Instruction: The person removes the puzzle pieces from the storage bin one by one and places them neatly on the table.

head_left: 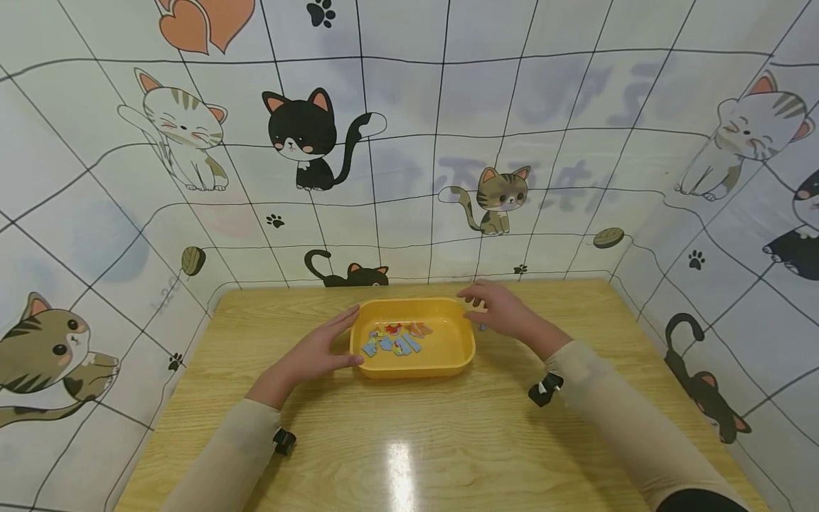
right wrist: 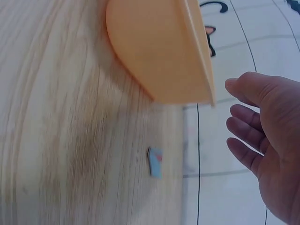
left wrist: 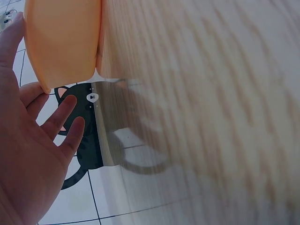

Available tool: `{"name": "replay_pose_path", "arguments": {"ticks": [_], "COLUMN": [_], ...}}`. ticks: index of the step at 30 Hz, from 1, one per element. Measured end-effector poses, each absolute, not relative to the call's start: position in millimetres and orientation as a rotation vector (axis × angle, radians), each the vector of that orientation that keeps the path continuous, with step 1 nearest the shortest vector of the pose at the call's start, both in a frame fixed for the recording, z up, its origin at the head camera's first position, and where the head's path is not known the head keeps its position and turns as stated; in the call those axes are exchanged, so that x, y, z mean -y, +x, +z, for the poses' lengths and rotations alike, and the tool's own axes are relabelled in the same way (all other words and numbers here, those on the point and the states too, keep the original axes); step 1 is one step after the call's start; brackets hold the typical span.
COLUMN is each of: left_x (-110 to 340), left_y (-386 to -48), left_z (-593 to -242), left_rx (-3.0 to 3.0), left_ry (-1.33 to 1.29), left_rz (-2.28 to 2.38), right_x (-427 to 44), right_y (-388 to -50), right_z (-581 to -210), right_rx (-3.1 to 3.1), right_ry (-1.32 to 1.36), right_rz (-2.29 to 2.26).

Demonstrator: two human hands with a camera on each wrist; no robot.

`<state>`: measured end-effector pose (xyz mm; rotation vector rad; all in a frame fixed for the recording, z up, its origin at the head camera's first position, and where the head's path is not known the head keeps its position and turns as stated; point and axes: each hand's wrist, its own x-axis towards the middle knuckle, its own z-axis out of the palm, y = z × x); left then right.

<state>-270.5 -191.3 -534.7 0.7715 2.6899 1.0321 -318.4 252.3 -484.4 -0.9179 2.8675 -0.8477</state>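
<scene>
A yellow plastic tray (head_left: 416,372) stands on the wooden table, with several small flat coloured pieces (head_left: 402,345), like jigsaw pieces, inside it. Against the tray's left end rests my left hand (head_left: 320,350), thumb at the near corner and fairly straight fingers along the far part. My right hand (head_left: 502,311) hovers by the far right corner, fingers loosely bent and nothing visible between them. One small blue piece with a reddish patch (right wrist: 155,161) lies on the table outside the tray, below the right hand; in the head view it is mostly hidden.
The wooden table (head_left: 358,441) meets a cat-patterned wall covering (head_left: 409,163) at its back and on both sides. Small black devices (head_left: 284,441) are worn at both wrists over the beige sleeves.
</scene>
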Motion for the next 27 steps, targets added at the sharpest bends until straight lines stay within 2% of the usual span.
{"name": "replay_pose_path", "arguments": {"ticks": [12, 27], "left_x": [190.4, 191.4], "left_y": [-269.3, -270.1], "left_z": [-533.7, -535.6], "left_rx": [-2.680, -2.686], "left_ry": [0.759, 0.769], "left_rz": [1.047, 1.045], "right_x": [-204.2, -161.4], "right_y": [-302.8, -307.1], "right_z": [-478.5, -496.4], "right_rx": [-2.817, -2.817], "right_ry": [-0.974, -0.964], "right_rz": [-0.700, -0.454]}}
